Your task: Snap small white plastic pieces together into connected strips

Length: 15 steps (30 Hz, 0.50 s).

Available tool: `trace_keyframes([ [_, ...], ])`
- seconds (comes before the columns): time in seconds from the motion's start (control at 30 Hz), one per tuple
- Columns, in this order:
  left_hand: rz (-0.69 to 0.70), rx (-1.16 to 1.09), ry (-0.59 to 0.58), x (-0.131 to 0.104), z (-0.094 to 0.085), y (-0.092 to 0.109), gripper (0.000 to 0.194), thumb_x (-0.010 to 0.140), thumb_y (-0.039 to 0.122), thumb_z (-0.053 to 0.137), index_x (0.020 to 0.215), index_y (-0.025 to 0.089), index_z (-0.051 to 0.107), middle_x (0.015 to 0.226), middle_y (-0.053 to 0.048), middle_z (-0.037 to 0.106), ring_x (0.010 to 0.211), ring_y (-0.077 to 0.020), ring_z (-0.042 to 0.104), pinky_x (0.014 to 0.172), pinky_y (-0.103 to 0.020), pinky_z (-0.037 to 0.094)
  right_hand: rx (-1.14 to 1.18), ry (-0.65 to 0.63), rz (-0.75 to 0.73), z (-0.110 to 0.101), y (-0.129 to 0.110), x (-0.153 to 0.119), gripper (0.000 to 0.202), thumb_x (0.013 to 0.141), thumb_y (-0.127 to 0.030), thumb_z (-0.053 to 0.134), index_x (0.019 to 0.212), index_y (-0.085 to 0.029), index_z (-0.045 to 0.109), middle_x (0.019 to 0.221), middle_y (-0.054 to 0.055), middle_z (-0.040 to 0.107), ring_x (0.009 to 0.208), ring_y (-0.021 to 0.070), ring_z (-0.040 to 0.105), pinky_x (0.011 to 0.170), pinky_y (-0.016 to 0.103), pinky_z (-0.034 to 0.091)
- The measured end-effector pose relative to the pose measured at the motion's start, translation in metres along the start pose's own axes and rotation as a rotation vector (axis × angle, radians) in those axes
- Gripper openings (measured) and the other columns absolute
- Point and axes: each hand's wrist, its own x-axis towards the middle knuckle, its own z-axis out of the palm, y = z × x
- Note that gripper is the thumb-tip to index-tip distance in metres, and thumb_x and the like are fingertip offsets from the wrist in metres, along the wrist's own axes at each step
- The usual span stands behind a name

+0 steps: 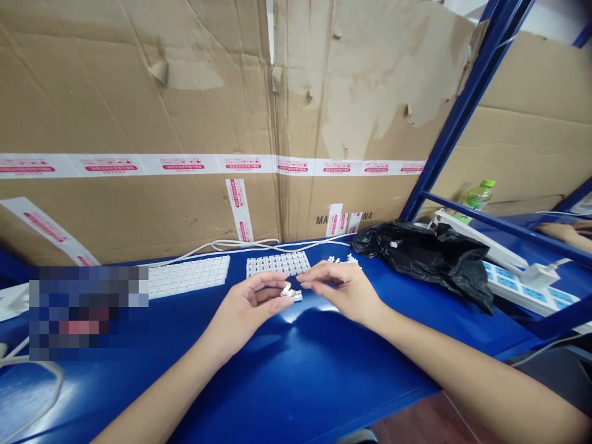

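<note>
My left hand (252,302) is closed, pinching a small white plastic piece (287,290) between thumb and fingers. Just beyond the thumb tip shows another white piece (298,296); whether it is held or lies on the table cannot be made out. My right hand (345,290) hovers close on the right, thumb and fingertips pressed together, and what they grip, if anything, is too small to see. Behind the hands lies a block of white pieces in rows (277,263). Loose white bits (352,259) sit beyond my right hand, partly hidden by it.
A larger white gridded slab (189,275) lies left on the blue table (287,382). A black plastic bag (425,256), a power strip (522,287) and a green-capped bottle (478,196) are right. White cables run along the cardboard wall (139,111). Another person's hand (564,234) shows far right.
</note>
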Motion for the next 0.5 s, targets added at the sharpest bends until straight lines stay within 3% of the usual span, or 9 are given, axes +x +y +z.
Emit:
trace_keyframes([
  [0.13, 0.002, 0.051, 0.008, 0.0038, -0.0042, -0.0067, 0.048, 0.078, 0.043, 0.097, 0.118, 0.024, 0.078, 0.114, -0.006, 0.084, 0.109, -0.029, 0.081, 0.097, -0.042, 0.065, 0.216, 0.042, 0.181, 0.0012, 0.0099, 0.0042, 0.022, 0.09, -0.039, 0.088, 0.106, -0.024, 0.083, 0.108, 0.005, 0.085, 0.102, 0.0216, 0.083, 0.099, 0.039, 0.069],
  [0.23, -0.024, 0.05, -0.014, 0.0039, -0.0037, -0.0089, 0.049, 0.078, 0.043, 0.098, 0.118, 0.024, 0.078, 0.112, -0.006, 0.085, 0.105, -0.0279, 0.082, 0.092, -0.04, 0.066, 0.327, 0.037, 0.222, 0.0047, 0.0123, 0.0059, 0.027, 0.084, -0.036, 0.094, 0.104, -0.022, 0.081, 0.108, 0.005, 0.085, 0.105, 0.0209, 0.081, 0.102, 0.039, 0.067],
  [0.4, -0.033, 0.026, -0.063, 0.0024, -0.001, -0.0068, 0.046, 0.079, 0.042, 0.098, 0.116, 0.022, 0.078, 0.111, -0.007, 0.086, 0.108, -0.0285, 0.082, 0.095, -0.04, 0.065, 0.4, 0.022, 0.272, 0.0071, 0.0097, 0.0045, 0.028, 0.079, -0.029, 0.098, 0.099, -0.021, 0.079, 0.099, 0.004, 0.085, 0.095, 0.0183, 0.082, 0.09, 0.034, 0.068],
  [0.5, -0.021, 0.048, -0.068, 0.0024, -0.0007, -0.0061, 0.043, 0.081, 0.043, 0.096, 0.114, 0.022, 0.079, 0.11, -0.008, 0.086, 0.108, -0.0287, 0.082, 0.094, -0.039, 0.065, 0.427, 0.024, 0.308, 0.0061, 0.0073, 0.0037, 0.028, 0.076, -0.029, 0.1, 0.094, -0.02, 0.08, 0.097, 0.004, 0.086, 0.091, 0.0183, 0.083, 0.091, 0.035, 0.069],
])
